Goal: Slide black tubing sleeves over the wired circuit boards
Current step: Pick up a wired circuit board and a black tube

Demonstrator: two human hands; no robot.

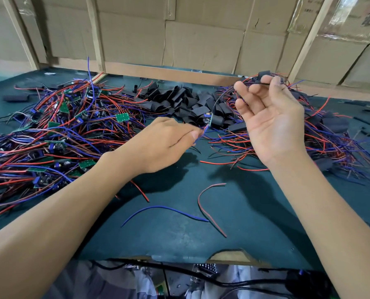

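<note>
My left hand [164,143] pinches the red and blue wires of a small green circuit board [207,120], which stands up just past its fingertips. My right hand [270,117] is raised, palm toward me, fingers spread and loosely curved. A black sleeved piece [264,74] with a thin dark wire shows just beyond its fingertips; I cannot tell whether they touch. A heap of flat black tubing sleeves [179,100] lies mid-table behind both hands. Bare wired boards [61,117] are piled at the left, and sleeved boards [330,130] lie tangled at the right.
The work surface is a dark green mat [179,238]. Loose blue wire [164,209] and red wire [203,203] lie near the front. Cardboard panels on wooden battens [201,39] wall off the back. A torn notch [229,254] marks the mat's front edge.
</note>
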